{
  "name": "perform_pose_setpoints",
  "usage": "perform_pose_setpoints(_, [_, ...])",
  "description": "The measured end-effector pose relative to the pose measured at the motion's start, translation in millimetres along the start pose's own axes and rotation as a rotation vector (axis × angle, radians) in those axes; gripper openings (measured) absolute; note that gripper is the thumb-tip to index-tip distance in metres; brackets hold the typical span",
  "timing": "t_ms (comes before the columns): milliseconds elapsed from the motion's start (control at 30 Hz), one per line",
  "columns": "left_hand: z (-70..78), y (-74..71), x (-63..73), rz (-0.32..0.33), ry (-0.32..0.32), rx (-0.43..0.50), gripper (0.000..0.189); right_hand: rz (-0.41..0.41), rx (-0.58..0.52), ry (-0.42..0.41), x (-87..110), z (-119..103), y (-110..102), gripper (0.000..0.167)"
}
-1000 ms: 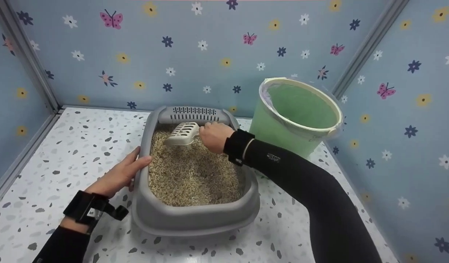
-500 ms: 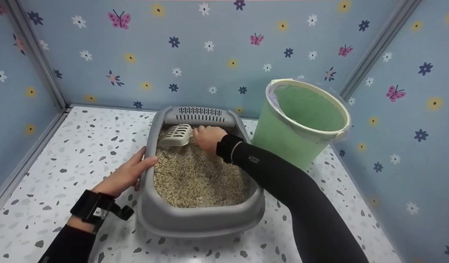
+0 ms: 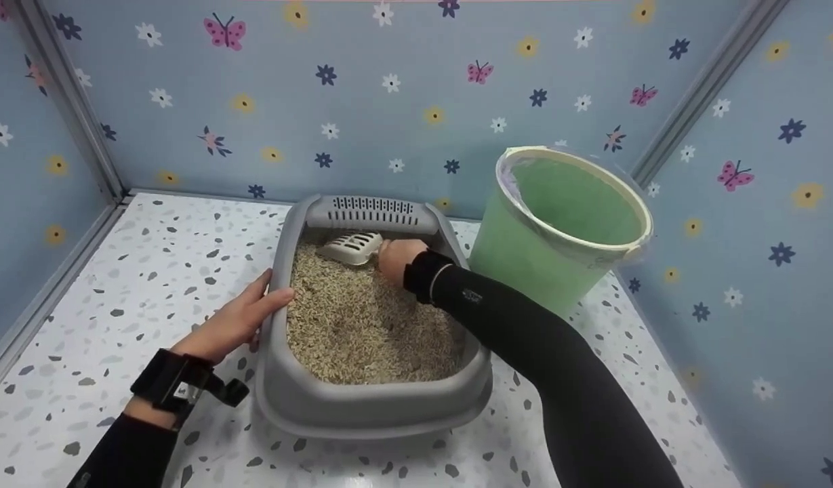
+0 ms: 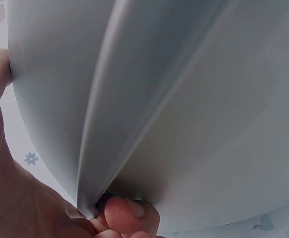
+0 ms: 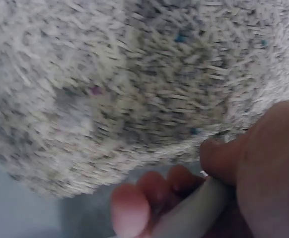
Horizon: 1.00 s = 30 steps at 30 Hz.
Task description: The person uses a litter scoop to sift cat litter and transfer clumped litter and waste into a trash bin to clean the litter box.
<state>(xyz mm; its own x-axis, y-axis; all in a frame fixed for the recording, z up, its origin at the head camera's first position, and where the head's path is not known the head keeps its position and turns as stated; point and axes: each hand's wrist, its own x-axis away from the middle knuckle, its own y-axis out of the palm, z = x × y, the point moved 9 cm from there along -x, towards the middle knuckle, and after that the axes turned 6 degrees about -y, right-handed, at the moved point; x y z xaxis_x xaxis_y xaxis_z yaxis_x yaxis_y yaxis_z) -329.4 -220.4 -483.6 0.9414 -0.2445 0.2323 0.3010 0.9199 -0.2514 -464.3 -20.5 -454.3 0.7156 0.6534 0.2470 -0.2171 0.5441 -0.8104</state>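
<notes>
A grey litter box filled with pellet litter stands on the speckled surface. My right hand grips the handle of a beige slotted litter scoop, whose head lies low at the litter near the box's back end. In the right wrist view my fingers wrap round the pale scoop handle above the litter. My left hand holds the box's left side, its thumb at the rim. The left wrist view shows fingertips curled under the box's ridge.
A green bin with a cream rim and a clear liner stands right of the litter box, close to my right forearm. Blue flower-patterned walls enclose the back and both sides of the speckled surface.
The scoop in my right hand has gone left to the box's side wall, then back to the right. My left hand keeps its hold on the box. The head view has shifted slightly.
</notes>
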Motion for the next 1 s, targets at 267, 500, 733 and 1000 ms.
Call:
perform_pose_setpoints(267, [-0.2,2.3,0.5,-0.004,0.006,0.018,0.095,-0.088,-0.008,0.073,4.9,8.5,2.1,0.027])
perform_pose_setpoints(500, [-2.6,1.5,1.0,-0.006,0.005,0.01,0.095,-0.284,0.009,0.123,13.8,11.5,11.3,0.038])
perform_pose_setpoints(733, [-4.4,-0.6,0.1,0.003,0.005,-0.008,0.097,-0.371,0.048,0.172,29.3,17.7,8.7,0.039])
perform_pose_setpoints(1000, [-1.4,3.4,0.8,-0.007,0.015,0.012,0.096,-0.304,-0.09,0.17,32.6,28.8,0.8,0.037])
